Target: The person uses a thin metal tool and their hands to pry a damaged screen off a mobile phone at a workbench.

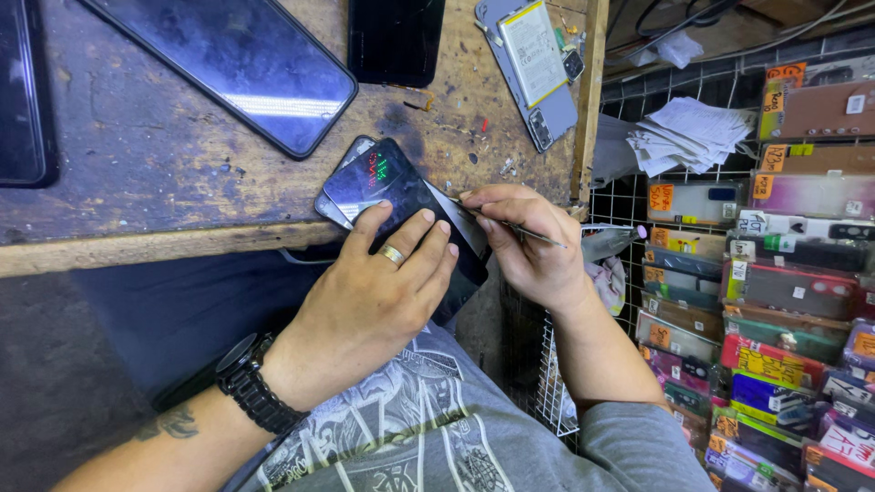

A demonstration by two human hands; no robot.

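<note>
A black phone (387, 187) with a dark glass screen lies half over the front edge of the worn wooden bench (155, 155). My left hand (378, 292), with a ring and a black wristwatch, presses flat on its lower part. My right hand (529, 241) pinches a thin metal tool (519, 230) whose tip lies at the phone's right edge, where the screen looks lifted from the body.
Another dark phone (232, 64) and a black screen (394, 38) lie further back. An opened phone with its battery showing (533, 64) sits at the bench's right edge. A wire rack of packaged phone cases (775, 301) and folded papers (688, 135) stands to the right.
</note>
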